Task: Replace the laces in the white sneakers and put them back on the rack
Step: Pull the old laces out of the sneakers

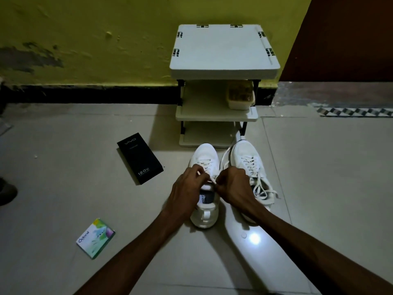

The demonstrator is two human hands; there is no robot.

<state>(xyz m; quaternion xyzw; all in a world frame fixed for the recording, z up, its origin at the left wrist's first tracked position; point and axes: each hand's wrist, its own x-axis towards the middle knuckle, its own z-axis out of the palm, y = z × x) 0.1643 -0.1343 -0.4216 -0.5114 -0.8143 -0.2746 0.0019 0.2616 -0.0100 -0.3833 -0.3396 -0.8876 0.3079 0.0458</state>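
The left hand [187, 188] and right hand [232, 187] meet over one white sneaker [205, 216] on the floor, each pinching its white lace [213, 180]. The second sneaker [246, 154] sits just beside the right hand; beyond both stands the white rack [223, 50].

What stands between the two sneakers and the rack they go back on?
Nothing visible. The left sneaker and right sneaker sit toes toward the rack, right at its bottom shelf. A container sits at the right of the middle shelf.
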